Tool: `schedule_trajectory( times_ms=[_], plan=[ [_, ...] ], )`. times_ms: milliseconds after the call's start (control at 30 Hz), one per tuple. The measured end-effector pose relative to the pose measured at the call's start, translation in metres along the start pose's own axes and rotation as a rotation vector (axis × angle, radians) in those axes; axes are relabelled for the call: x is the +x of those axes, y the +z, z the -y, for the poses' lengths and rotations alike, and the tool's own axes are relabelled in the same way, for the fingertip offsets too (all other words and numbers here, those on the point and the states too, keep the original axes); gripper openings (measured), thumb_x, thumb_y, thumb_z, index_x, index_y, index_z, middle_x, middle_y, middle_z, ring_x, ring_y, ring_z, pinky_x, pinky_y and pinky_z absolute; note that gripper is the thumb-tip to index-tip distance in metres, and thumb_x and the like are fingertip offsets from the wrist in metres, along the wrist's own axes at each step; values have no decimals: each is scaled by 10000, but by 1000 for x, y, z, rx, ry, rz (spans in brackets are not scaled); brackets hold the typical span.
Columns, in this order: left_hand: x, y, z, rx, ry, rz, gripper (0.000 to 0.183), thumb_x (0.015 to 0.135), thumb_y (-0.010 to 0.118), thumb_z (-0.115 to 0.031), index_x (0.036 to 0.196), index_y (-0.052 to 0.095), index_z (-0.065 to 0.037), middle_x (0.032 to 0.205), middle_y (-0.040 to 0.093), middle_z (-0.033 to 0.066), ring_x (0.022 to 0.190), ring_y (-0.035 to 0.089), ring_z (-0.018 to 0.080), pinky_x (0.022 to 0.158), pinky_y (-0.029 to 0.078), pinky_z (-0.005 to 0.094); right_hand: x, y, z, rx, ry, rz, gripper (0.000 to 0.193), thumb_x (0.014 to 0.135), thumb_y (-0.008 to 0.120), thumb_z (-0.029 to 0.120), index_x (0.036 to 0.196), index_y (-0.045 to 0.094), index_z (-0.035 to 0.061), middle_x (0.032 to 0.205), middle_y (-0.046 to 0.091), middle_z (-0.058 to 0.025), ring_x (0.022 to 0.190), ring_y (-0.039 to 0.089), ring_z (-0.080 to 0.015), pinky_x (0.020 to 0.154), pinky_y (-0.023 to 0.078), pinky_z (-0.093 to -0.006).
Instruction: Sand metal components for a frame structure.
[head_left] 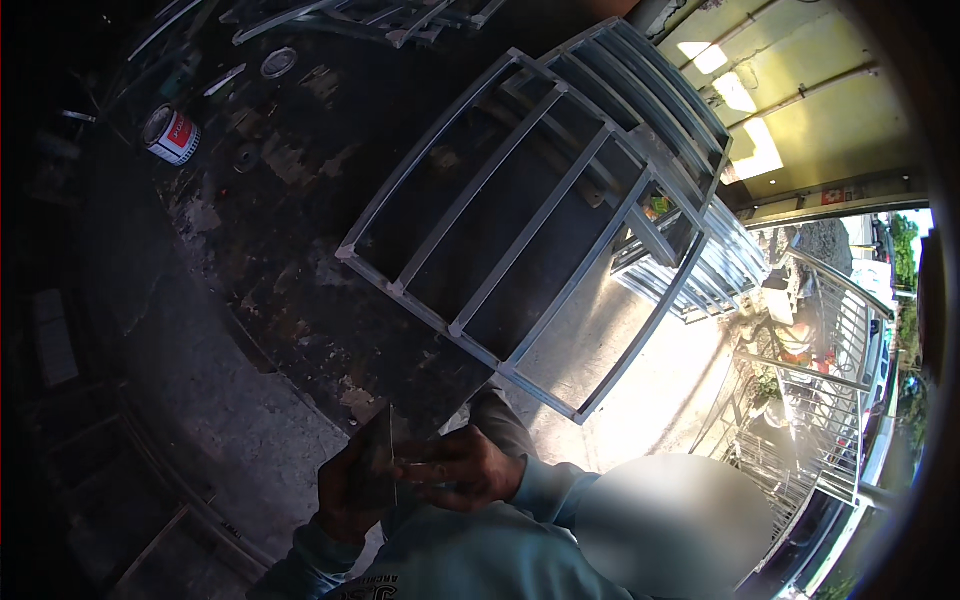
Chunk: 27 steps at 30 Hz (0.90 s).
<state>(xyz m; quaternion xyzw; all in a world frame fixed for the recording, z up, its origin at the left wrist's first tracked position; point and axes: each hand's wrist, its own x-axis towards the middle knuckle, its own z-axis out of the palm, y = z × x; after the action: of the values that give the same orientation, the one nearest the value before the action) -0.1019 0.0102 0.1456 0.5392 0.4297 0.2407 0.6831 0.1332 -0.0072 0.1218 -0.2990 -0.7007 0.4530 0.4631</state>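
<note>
At the lower middle, close to my body, my left hand (346,487) grips a thin, flat, dark plate (379,455) that stands nearly on edge. Just right of it, my right hand (468,468) has its fingers curled and brought up against the plate's edge. Whether a small tool sits in those fingers is too dark to make out. Ahead of my hands a metal frame (520,240) with several parallel bars lies on the dark worktable (300,330), its near right corner reaching past the table edge. Lighter grey patches show at its joints.
A can with a red and white label (176,136) stands at the table's far left, near a round lid (279,63). More barred frames (640,85) lie behind. Bright floor (640,370) and a metal gate (830,320) are at the right. A blurred patch covers the lower right.
</note>
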Motion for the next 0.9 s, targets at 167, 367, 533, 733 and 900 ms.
schedule_trajectory(
  times_ms=[167, 367, 533, 733, 900],
  plan=[
    [-14, -54, 29, -1706, 77, 79, 462, 1087, 328, -216, 1464, 410, 37, 1271, 594, 298, 944, 687, 369, 742, 596, 397, -39, -8, -4, -280, 83, 91, 299, 782, 768, 122, 1074, 740, 63, 1220, 683, -194, 845, 722, -357, 714, 593, -414],
    [-19, -99, 5, -1501, 228, -110, 456, 1101, 266, -188, 1520, 344, -26, 1175, 637, 272, 809, 694, 325, 658, 631, 395, -55, -103, -70, -610, 548, -914, 180, 840, 771, 60, 924, 620, 12, 873, 643, -101, 665, 632, -199, 604, 499, -297],
    [-24, -74, -21, -1476, 272, -254, 482, 1111, 248, -218, 1560, 280, -46, 1164, 648, 229, 796, 651, 308, 709, 612, 440, -41, -196, -161, -212, 765, -1376, 556, 807, 822, 257, 1198, 509, 14, 990, 625, -160, 793, 629, -232, 693, 520, -362],
    [-42, -79, -11, -1423, 384, -29, 485, 1115, 258, -302, 1535, 364, -84, 1358, 577, 252, 1061, 642, 386, 853, 556, 473, -58, -207, -211, -53, 959, -1420, 624, 820, 808, 300, 1261, 517, -31, 1108, 660, -245, 941, 674, -273, 745, 547, -375],
    [-60, -97, -3, -1355, 377, -194, 480, 1112, 237, -270, 1546, 320, -82, 1275, 573, 227, 943, 570, 318, 803, 557, 443, -60, -210, -220, 122, 885, -1323, 440, 887, 743, 312, 1157, 627, -16, 929, 680, -110, 794, 654, -185, 635, 512, -344]
  ],
)
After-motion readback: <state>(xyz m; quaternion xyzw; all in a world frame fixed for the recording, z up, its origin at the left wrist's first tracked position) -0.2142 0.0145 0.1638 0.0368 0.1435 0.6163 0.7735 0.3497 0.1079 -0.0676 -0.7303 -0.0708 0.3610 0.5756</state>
